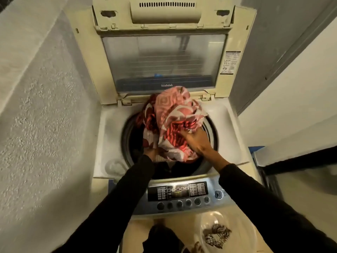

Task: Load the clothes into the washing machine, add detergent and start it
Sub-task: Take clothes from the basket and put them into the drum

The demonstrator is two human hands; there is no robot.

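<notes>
A top-loading washing machine (109, 136) stands in front of me with its lid (164, 61) raised. A bundle of red, pink and white patterned cloth (175, 121) sits over the drum opening (209, 128), bulging above the rim. My right hand (196, 141) grips the bundle from the right. My left hand (152, 152) holds it from underneath and is mostly hidden by the cloth. Dark clothes lie lower in the drum. Both arms wear black sleeves.
The control panel (182, 194) with buttons runs along the machine's near edge. A clear basin (206, 221) on the floor holds a black-and-white striped garment (217, 234). Rough walls close in on the left and right.
</notes>
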